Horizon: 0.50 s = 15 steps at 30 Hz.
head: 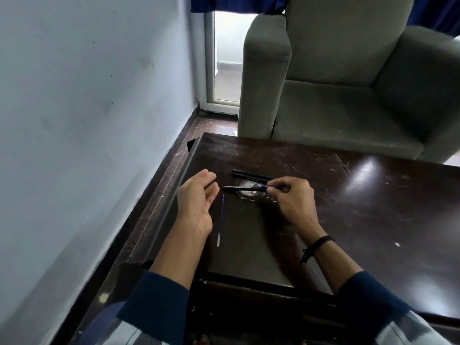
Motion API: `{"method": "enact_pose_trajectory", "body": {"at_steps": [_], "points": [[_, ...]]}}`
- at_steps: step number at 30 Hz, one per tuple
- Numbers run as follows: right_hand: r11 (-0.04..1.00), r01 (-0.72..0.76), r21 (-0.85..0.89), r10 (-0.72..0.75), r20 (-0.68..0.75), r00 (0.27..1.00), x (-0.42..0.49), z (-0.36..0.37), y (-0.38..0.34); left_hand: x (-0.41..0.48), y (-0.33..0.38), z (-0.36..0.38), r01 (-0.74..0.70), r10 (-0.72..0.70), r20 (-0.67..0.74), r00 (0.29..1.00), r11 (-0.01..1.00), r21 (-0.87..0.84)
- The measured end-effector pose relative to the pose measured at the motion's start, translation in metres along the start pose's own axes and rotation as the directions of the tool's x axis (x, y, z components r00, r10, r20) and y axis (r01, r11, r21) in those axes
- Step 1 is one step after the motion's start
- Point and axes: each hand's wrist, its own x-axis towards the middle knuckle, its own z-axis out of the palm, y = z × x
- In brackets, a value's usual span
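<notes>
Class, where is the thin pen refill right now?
In the head view, the pen refill lies on the dark table between the hands, just right of the left hand, its far end near the tip of the pen pinched by the right hand.

Living room: grey armchair (348,78), dark coffee table (361,195), curtained glass door (225,58) (home).

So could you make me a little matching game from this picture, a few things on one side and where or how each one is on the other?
Things:
1 left hand
2 pen
3 thin refill
4 armchair

States:
a pinched by the right hand
b lying on the table between the hands
c open, holding nothing
d beyond the table

Pairs: 1-c, 2-a, 3-b, 4-d.
</notes>
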Motion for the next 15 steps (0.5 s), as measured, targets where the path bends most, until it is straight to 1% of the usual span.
{"method": "enact_pose_trajectory", "body": {"at_steps": [3, 6, 9, 11, 15], "points": [[0.999, -0.014, -0.04, 0.014, -0.011, 1.0, 0.002, 0.013, 0.003, -0.001, 0.003, -0.003, 0.018, -0.018, 0.006, 1.0, 1.0, -0.016], [0.99, 0.033, -0.14, -0.042, -0.058, 0.997, 0.007, 0.019, 0.007, -0.001, 0.003, -0.003, 0.034, -0.034, 0.023, 0.999, 0.999, -0.003], [0.977, 0.068, -0.202, -0.09, -0.101, 0.991, 0.015, 0.019, 0.017, -0.002, 0.002, -0.002, 0.038, -0.038, 0.033, 0.999, 0.999, 0.005], [0.972, 0.05, -0.229, -0.079, -0.122, 0.989, 0.019, 0.018, 0.024, -0.002, 0.002, -0.002, 0.039, -0.04, 0.039, 0.998, 0.999, 0.005], [0.975, 0.005, -0.22, -0.035, -0.136, 0.99, 0.02, 0.013, 0.03, -0.003, 0.002, -0.001, 0.039, -0.04, 0.045, 0.998, 0.999, 0.018]]}}
